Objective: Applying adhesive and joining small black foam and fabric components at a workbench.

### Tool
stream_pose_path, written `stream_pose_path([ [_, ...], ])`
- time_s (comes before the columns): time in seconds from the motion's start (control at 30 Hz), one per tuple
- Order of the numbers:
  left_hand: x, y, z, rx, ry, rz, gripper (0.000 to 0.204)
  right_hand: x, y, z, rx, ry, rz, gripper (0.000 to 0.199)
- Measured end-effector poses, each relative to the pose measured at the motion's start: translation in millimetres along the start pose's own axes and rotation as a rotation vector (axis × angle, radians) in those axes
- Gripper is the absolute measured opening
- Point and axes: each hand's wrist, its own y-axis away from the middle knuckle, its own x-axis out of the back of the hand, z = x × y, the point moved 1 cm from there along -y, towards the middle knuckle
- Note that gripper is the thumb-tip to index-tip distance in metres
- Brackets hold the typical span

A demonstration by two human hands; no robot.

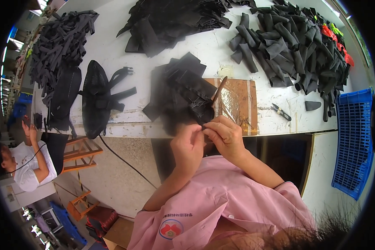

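At the table's front edge my left hand [189,144] and my right hand [226,135] meet, fingertips pinched close together. Between them is the edge of a black fabric piece [203,113]; its exact shape is partly hidden by my fingers. Just beyond my hands lies a loose stack of flat black fabric pieces [179,81]. To the right of that stack, a brown board [239,93] covered with clear tape rests on the table, and a thin brown strip [219,89] sticks up beside it. Farther right lies a pair of thread snips [281,112].
Rolled black fabric pieces [285,41] heap up at the far right, near a blue plastic crate [353,143]. More black pieces [171,25] lie at the back, narrow strips [62,41] at far left. A black bag-like item [96,98] lies left. A co-worker [31,156] sits beyond.
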Motion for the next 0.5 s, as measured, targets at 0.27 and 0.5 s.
stream_pose_path([
  [0.27,-5.7,-9.8,3.2,0.408,0.475,0.08,0.016,-10.0,-2.1,11.3,-0.044,0.188,0.026,0.014],
  [0.5,5.8,-17.3,-1.9,0.493,0.678,-0.225,0.023,3.2,-2.7,24.5,-0.773,-0.876,-0.215,0.003],
])
